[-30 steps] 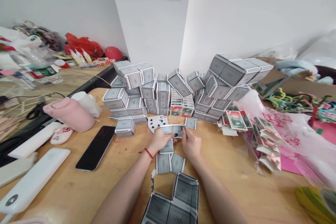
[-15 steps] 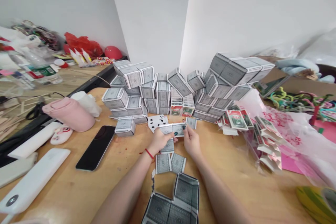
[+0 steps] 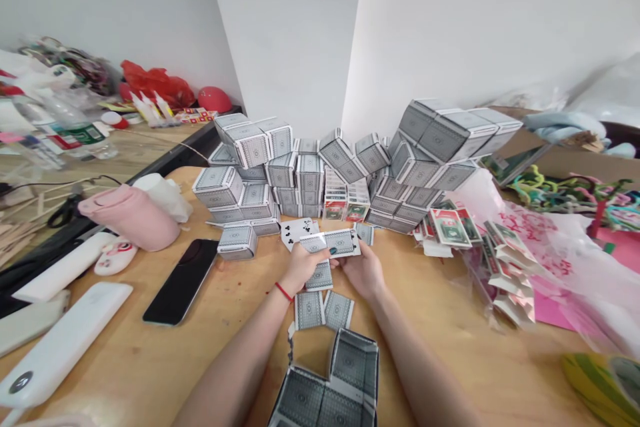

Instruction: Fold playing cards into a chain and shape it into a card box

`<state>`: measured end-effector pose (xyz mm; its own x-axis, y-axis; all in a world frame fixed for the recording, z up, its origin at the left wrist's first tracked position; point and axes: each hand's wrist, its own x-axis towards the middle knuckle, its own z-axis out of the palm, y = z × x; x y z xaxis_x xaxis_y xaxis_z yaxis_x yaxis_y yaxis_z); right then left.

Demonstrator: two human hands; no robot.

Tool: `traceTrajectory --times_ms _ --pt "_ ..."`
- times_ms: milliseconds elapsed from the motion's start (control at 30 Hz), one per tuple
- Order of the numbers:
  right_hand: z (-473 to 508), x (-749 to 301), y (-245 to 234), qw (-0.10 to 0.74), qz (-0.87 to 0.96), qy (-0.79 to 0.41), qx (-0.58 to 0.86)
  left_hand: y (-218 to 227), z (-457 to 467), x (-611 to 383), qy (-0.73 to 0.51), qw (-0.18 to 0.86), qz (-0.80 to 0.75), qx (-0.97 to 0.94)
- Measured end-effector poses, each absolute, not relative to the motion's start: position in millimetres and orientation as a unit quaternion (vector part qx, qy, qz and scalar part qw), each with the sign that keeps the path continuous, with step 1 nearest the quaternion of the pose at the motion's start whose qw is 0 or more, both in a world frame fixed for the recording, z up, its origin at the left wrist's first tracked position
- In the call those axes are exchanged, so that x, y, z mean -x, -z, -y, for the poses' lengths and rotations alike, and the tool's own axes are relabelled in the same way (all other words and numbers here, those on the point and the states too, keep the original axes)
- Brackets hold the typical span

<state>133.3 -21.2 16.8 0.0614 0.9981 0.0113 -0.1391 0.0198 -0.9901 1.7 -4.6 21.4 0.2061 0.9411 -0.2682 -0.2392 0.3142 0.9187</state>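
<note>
Left hand point(image 3: 301, 268) and right hand point(image 3: 364, 275) together, pinching one flat card box point(image 3: 340, 242) at opposite ends, holding it level

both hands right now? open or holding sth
Left hand: closed, holding the flattened grey card box at its left end.
Right hand: holding the same box at its right end.

Tally on the table point(image 3: 240, 293), taken from one black smartphone point(image 3: 181, 282). Left of it: one pink flask point(image 3: 129, 217), three pale slabs point(image 3: 63, 345), one small pink-and-white ornament point(image 3: 115, 257). Right of it: two hands, left hand point(image 3: 300, 268) and right hand point(image 3: 364, 272); one grey-backed paper strip point(image 3: 330, 243) between them; one face-up club card point(image 3: 299, 232); four loose grey-backed cards point(image 3: 309, 310); one opened grey-backed carton point(image 3: 325, 393). Beyond it: stacked card boxes point(image 3: 283, 170), too many to count exactly.
</note>
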Motion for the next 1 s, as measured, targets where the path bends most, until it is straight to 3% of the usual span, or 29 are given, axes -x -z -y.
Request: traceTrajectory --times_ms 133,467,833,1000 --pt "26 -129 -27 0.561 0.337 -0.679 0.333 -26 7 -5 -0.443 0.668 -0.445 -0.399" --pt "28 -124 -28 0.574 0.302 -0.699 0.302 -24 8 -5 -0.456 0.666 -0.424 -0.410" --pt "24 -126 -4 0.604 0.360 -0.560 0.438 -21 7 -2 -0.424 0.679 -0.441 -0.407" --pt "28 -129 -5 0.573 0.476 -0.382 0.547 -22 7 -3 -0.404 0.679 -0.441 -0.425"
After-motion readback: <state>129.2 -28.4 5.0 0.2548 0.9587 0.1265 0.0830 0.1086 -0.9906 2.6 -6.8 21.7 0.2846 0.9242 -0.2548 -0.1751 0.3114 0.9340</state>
